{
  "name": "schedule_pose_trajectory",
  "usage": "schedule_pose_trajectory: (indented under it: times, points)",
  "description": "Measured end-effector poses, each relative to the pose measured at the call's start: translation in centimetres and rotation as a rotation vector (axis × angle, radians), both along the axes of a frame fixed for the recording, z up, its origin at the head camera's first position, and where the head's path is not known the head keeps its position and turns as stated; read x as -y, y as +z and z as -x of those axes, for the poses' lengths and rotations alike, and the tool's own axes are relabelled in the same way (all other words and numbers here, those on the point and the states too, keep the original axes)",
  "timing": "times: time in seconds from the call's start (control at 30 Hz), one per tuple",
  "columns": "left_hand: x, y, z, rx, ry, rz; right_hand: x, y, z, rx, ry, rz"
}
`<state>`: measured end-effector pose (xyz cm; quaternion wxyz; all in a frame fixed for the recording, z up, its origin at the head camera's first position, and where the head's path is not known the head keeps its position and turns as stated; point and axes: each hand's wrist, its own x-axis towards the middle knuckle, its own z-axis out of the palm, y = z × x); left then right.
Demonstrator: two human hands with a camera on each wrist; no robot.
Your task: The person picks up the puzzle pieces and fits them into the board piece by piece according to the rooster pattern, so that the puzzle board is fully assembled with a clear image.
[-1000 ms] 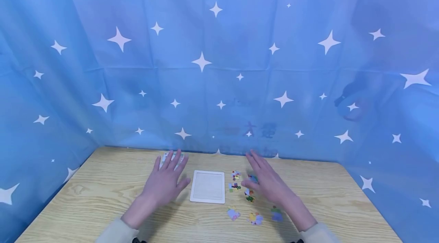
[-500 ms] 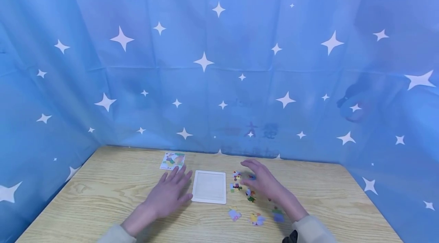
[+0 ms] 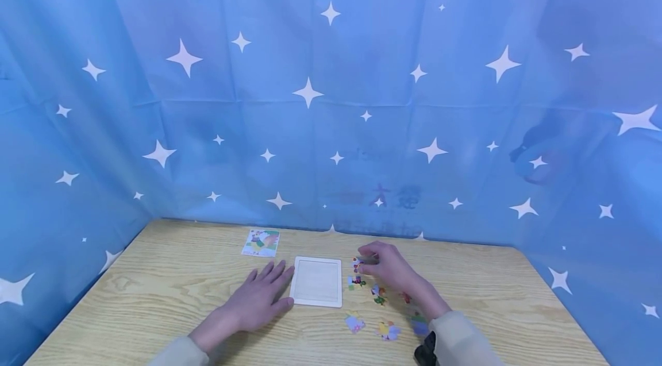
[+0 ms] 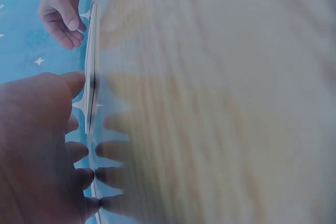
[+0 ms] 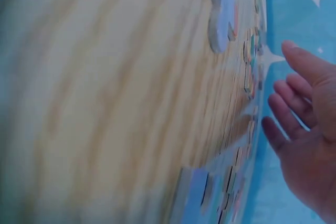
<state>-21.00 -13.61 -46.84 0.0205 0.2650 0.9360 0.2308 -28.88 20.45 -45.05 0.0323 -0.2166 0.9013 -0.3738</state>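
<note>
Presently, left hand (image 3: pixel 258 301) palm down, fingers spread wide, index fingertip and thumb tip at the left edge of the white square tray (image 3: pixel 316 281); contact with the rim cannot be told. Right hand (image 3: pixel 389 268) over the jigsaw pieces (image 3: pixel 388 330), fingers bent, a gap between them and the thumb, grip unfilled; thumb tip nearest the uppermost piece in view. Pieces lie scattered on the wooden table (image 3: pixel 129 274), right of the tray. Picture card (image 3: pixel 261 243) flat, beyond the left hand.
</note>
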Motion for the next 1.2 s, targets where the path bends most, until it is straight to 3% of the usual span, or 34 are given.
schedule_pose_trajectory:
  times: [0.27,0.83,1.2]
  points:
    - [0.0,-0.9,0.7,0.018,0.002,-0.026,0.1,-0.5,0.6,0.048,-0.036,0.008]
    - [0.0,-1.4,1.3,0.041,0.002,-0.014,0.0,-1.2,1.9,0.115,-0.014,-0.001]
    - [0.1,-1.5,1.5,0.035,-0.009,-0.014,-0.2,-1.3,2.0,0.110,0.017,-0.019]
